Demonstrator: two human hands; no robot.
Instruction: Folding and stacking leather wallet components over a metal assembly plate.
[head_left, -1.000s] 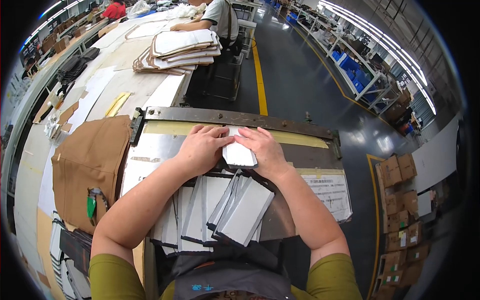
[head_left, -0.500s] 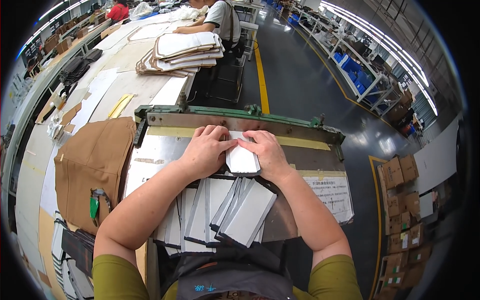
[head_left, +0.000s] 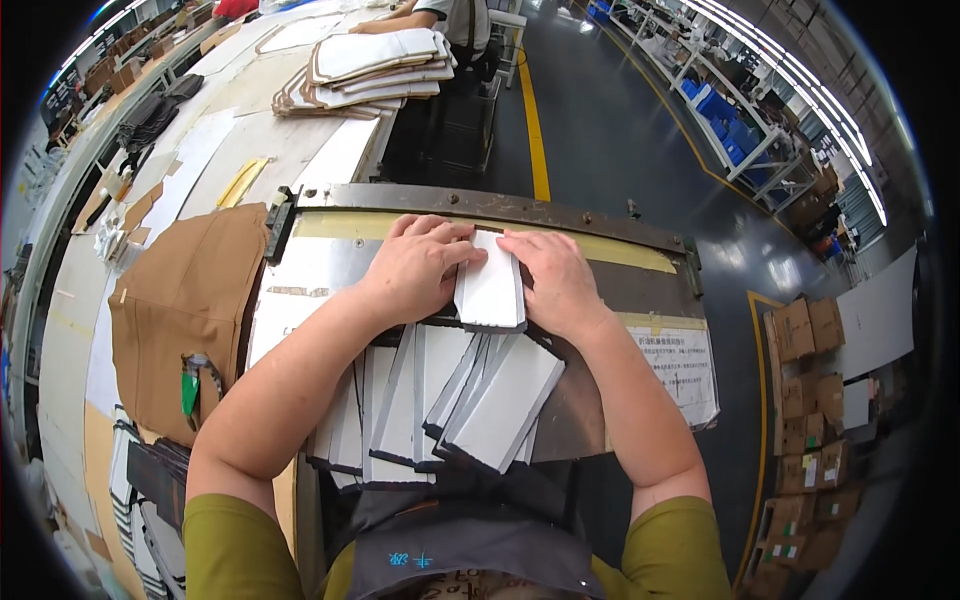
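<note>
A small white panel (head_left: 490,285) with grey folded sides and a black lower edge lies in front of the metal bar (head_left: 480,205) of a bench machine. My left hand (head_left: 425,262) is closed on the panel's left side, with fingertips on its upper left part. At the upper right corner, my right hand (head_left: 555,275) has its fingers bent against the edge, and its thumb is partly hidden. Closer to me, several similar white panels (head_left: 505,400) overlap in a loose pile between my forearms. Their black edges face my apron.
A brown fabric piece (head_left: 180,320) lies left of the machine. Further off, a long worktable (head_left: 230,150) bears stacked white panels with brown edges (head_left: 370,75), and a person sits beside it. Cardboard boxes (head_left: 800,330) stand at the right beyond a yellow floor line.
The machine's green upper bar has swung out of sight, leaving the grey metal bar showing. My right thumb has drawn back off the panel's face. The view has tipped slightly downward.
</note>
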